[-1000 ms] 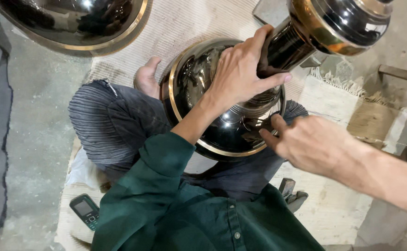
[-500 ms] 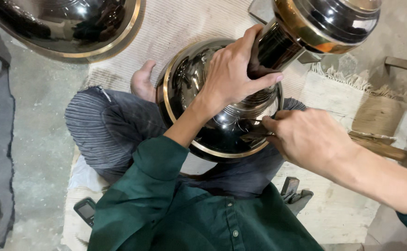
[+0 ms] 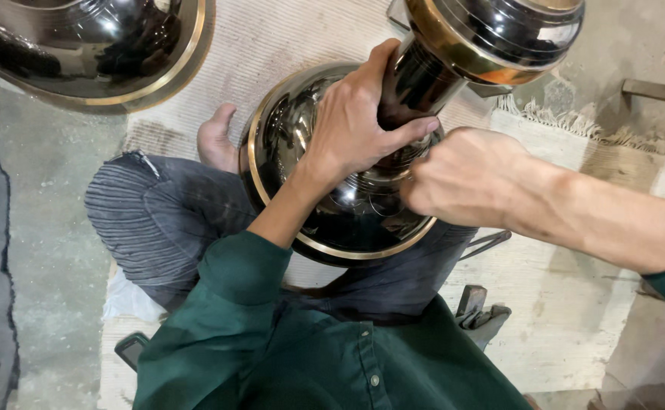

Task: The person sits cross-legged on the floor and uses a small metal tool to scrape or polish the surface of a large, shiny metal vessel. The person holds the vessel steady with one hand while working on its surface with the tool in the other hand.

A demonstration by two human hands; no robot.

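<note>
Your left hand (image 3: 355, 121) wraps around the dark neck of the polished metal vessel (image 3: 348, 205), which rests on your lap between your crossed legs. Your right hand (image 3: 469, 178) is clenched against the vessel's shoulder; whether it grips anything is hidden. A second shiny bowl (image 3: 89, 45) lies on the floor nearby.

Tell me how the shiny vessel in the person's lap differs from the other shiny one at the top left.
The lap vessel is held: the left hand grips its dark neck and the right hand presses at its shoulder. The top-left vessel lies untouched on the floor.
The lap vessel shows its round body, neck and flared top; the top-left vessel is cut off by the frame, with only part of its body visible.
Both are dark, mirror-polished metal with a gold-coloured band.
</note>
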